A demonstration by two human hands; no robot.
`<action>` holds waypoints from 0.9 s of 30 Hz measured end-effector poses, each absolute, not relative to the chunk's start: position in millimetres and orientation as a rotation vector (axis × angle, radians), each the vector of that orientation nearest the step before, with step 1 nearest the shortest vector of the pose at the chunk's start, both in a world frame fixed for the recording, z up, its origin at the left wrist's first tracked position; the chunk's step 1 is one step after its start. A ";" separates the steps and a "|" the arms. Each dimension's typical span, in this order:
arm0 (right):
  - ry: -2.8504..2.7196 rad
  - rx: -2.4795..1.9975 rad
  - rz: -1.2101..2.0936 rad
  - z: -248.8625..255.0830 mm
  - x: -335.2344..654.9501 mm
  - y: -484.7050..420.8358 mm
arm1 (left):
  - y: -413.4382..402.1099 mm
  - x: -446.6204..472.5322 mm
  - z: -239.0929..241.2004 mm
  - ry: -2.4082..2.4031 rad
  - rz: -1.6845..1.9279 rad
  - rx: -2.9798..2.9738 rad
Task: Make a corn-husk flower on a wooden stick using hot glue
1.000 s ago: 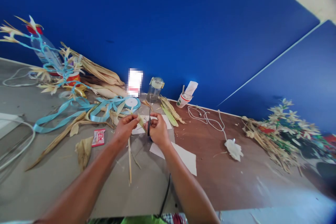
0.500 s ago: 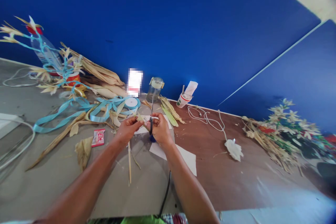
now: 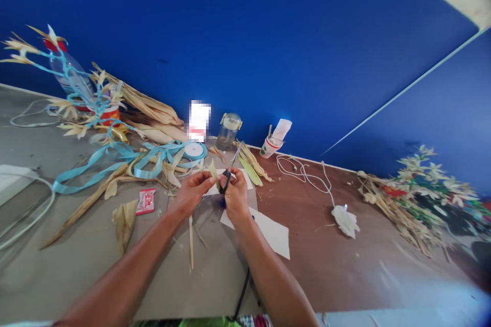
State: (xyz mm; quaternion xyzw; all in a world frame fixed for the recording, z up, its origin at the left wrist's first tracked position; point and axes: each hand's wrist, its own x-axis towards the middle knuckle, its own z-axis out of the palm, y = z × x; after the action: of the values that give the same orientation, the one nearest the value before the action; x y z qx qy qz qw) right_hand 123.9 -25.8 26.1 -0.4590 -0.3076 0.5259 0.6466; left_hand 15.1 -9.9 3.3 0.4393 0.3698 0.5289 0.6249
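My left hand (image 3: 196, 190) pinches a small pale green strip of corn husk (image 3: 214, 169), which stands up from between the fingertips. My right hand (image 3: 236, 191) is closed round a pair of scissors (image 3: 226, 180) with dark handles. The blades point up and away to the right, clear of the strip. Both hands meet close together above a white sheet of paper (image 3: 248, 178). A second white paper (image 3: 274, 232) lies under my right forearm. Below the left wrist a thin pale stick (image 3: 191, 245) rests on the table.
Light blue ribbon (image 3: 82, 173) with its spool (image 3: 195, 150), dried husks (image 3: 153, 104) and a red packet (image 3: 146, 201) lie left. A glass jar (image 3: 229, 130) and a paper cup (image 3: 270, 145) stand along the blue wall. A white cable (image 3: 307, 176) and husk flowers (image 3: 429, 173) are right.
The scissors have tilted from nearly upright to leaning right. The husk strip now stands more upright between the left fingertips. The whole view has shifted slightly.
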 end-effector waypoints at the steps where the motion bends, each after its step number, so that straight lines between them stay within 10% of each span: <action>1: -0.699 -1.042 1.195 24.6 121.8 -26.4 | -10.2 15.5 3.8 0.870 1.220 1.021; 27: -0.874 -1.121 1.081 19.9 133.4 -20.3 | -10.5 11.0 7.8 0.972 0.993 1.348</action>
State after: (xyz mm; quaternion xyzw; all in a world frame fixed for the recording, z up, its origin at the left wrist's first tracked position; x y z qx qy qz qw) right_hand 133.4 -20.3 19.9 -0.4889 -0.3814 0.4714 0.6272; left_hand 11.0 -10.5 7.8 0.5736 0.4134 0.4227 0.5669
